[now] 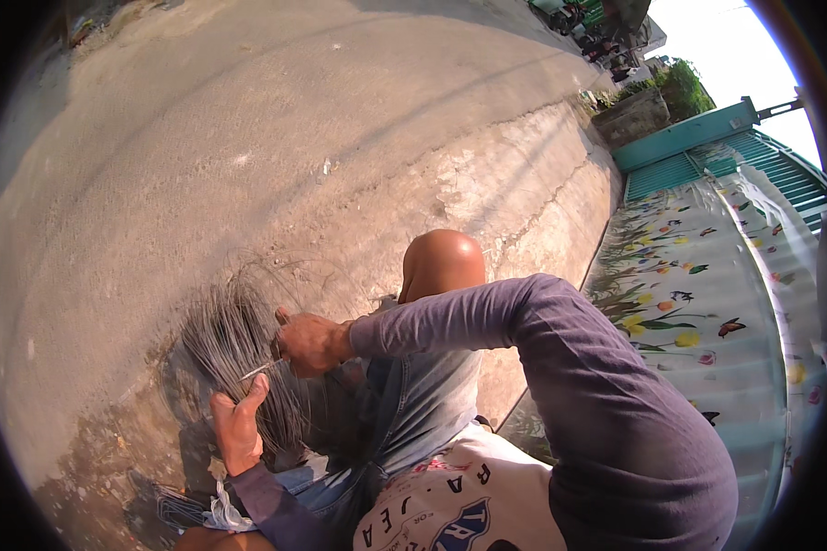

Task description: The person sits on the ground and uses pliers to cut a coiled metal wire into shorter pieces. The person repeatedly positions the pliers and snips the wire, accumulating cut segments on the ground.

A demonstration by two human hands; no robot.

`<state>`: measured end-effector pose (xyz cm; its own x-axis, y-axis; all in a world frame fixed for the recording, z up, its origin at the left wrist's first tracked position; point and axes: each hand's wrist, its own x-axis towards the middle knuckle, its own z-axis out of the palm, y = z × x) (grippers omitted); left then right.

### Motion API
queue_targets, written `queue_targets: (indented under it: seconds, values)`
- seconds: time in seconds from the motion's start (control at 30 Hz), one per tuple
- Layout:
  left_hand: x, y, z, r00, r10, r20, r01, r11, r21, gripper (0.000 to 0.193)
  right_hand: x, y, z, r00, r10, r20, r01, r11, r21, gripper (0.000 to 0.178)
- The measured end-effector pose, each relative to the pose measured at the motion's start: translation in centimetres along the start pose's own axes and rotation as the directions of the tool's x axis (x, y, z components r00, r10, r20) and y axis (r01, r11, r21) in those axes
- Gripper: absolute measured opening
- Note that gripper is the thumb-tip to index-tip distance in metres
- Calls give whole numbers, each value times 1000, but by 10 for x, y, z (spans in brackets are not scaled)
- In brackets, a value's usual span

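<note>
A large bundle of thin grey wire [222,336] lies across the ground by my legs, its loose strands fanning out at the far end. My left hand [237,430] is closed at the near side of the bundle, thumb raised, pinching a short shiny metal rod [257,371]. The rod slants over the strands toward my right hand [312,345]. That right hand is curled into a fist at the bundle's right side. Its fingertips are turned away, and what they grip is too small to make out.
A smaller wire bundle [178,508] lies at the lower left beside a white plastic strip [225,507]. My bare knee [443,261] rises right of the hands. Rough concrete [248,138] stretches ahead. At right stands a teal gate [680,174] with a flower-printed sheet [689,321].
</note>
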<state>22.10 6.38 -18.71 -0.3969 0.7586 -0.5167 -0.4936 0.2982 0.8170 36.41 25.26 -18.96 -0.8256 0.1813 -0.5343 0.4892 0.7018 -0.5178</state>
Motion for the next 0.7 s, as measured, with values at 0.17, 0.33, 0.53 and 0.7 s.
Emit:
queue_targets:
  seconds: [0.17, 0.33, 0.53, 0.7]
  values:
    - [2, -4, 0, 1000, 1, 10, -1, 999, -32, 11, -7, -1, 6, 998, 11, -62, -11, 1000, -11, 20]
    - [1, 0, 0, 1000, 10, 14, -9, 999, -35, 11, -9, -12, 7, 998, 53, -17, -52, 998, 35, 23]
    - [1, -3, 1, 999, -34, 29, 34, 999, -23, 11, -6, -6, 19, 989, 116, 90, -123, 990, 74, 28]
    - [2, -5, -1, 999, -35, 41, 35, 999, -11, 12, -12, -16, 5, 990, 105, 91, -113, 989, 92, 27]
